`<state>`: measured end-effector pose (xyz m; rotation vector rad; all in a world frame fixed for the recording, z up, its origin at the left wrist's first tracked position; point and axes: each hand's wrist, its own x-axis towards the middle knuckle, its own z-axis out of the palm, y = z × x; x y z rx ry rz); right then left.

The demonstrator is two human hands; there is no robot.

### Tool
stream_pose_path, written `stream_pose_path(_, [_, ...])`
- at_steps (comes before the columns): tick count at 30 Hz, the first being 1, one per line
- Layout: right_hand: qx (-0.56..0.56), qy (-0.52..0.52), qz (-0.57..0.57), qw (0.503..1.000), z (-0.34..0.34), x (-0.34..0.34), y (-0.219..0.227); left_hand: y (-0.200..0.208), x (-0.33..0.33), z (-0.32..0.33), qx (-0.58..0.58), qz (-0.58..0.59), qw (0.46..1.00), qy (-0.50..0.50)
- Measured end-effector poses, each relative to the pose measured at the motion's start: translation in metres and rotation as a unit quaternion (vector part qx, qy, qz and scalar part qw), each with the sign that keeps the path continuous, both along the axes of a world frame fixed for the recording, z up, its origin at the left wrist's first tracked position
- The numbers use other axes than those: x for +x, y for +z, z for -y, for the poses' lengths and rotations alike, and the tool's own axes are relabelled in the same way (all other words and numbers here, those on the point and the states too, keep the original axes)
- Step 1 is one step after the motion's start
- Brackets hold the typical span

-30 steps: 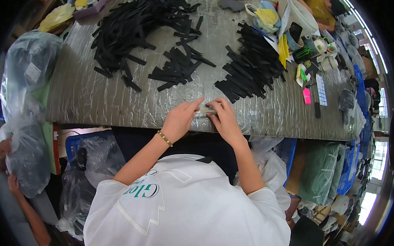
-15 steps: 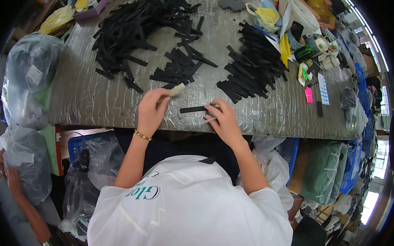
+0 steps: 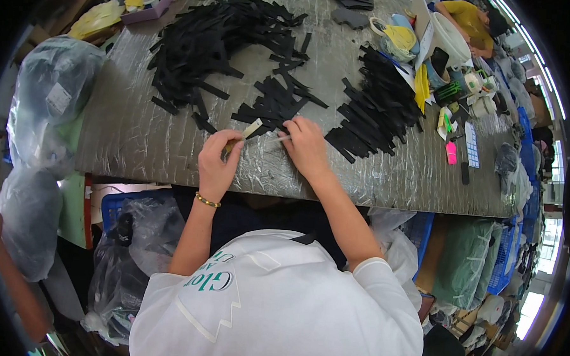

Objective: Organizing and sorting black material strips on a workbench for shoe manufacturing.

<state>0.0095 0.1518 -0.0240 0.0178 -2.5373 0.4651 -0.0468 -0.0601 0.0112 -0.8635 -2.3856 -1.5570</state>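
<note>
My left hand (image 3: 218,162) is closed round a short, pale, flat piece like a stub of ruler (image 3: 252,128), which points up and away to the right. My right hand (image 3: 304,146) reaches to the near edge of the middle heap of black strips (image 3: 272,102), its fingertips at the strips. A thin whitish stick (image 3: 279,139) juts leftward from its fingers; its exact kind is unclear. Whether those fingers also pinch a strip is hidden. Just right of that hand lies a neater row of black strips (image 3: 380,106).
A large tangled heap of black strips (image 3: 201,47) covers the table's far left. At right stand a white bucket (image 3: 449,39), a phone (image 3: 439,60) and a pink marker (image 3: 451,153). Plastic-wrapped bundles (image 3: 53,104) flank the left edge. Another person (image 3: 468,24) sits far right.
My right hand has moved up and left to the middle heap with the thin stick. The single black strip under its fingers no longer shows there. My left hand stays nearly in place.
</note>
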Motion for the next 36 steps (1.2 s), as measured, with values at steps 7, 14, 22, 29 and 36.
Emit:
stream_pose_path(7, [0.105,-0.033,0.05,0.993,-0.014,0.045,0.013,0.003,0.006,0.0,-0.003,-0.006,1.0,-0.021])
stream_pose_path(14, [0.066,0.056,0.052,0.995,-0.021,0.111,0.017,-0.016,0.034,-0.043,-0.1,-0.03,0.968,-0.229])
stream_pose_path(22, [-0.123,-0.068,0.048,0.989,-0.007,0.113,0.008,-0.024,0.037,-0.049,-0.1,-0.04,0.953,-0.283])
stream_pose_path(29, [-0.177,-0.146,0.056,0.972,0.01,0.116,0.001,-0.021,0.046,-0.05,-0.114,-0.041,0.96,-0.251])
stream_pose_path(36, [-0.206,-0.155,0.058,0.964,0.01,0.117,0.002,-0.021,0.049,-0.058,-0.114,-0.066,0.961,-0.244])
